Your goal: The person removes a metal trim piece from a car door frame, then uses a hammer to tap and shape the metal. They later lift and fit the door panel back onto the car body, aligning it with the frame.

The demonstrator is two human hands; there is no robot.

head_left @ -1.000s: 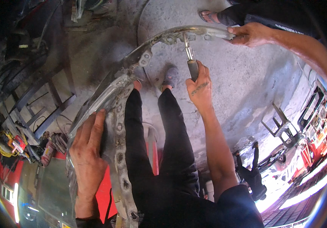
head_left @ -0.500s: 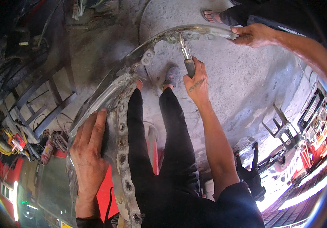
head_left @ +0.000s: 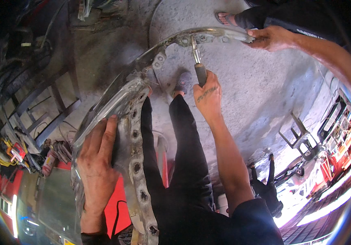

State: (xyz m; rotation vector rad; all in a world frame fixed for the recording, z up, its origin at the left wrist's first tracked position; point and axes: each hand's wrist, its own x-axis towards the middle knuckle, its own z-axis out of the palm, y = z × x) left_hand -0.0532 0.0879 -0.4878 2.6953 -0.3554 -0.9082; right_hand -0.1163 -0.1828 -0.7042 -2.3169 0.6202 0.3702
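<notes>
Curved metal panel point(head_left: 122, 93): L hand point(head_left: 97, 169) flat on it, fingers extended. R hand point(head_left: 209, 97) grips dk-handled tool point(head_left: 197, 57), tip at inner flange point(head_left: 202, 38). Co-worker's hand point(head_left: 272, 38) holds far end point(head_left: 238, 35).

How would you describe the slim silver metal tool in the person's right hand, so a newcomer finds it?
Find the long, curved, grey metal panel arching across the view. Below its arch, the person's right hand grips the slim silver metal tool by its dark handle. Its straight shape sets it apart from the curving panel.
</notes>
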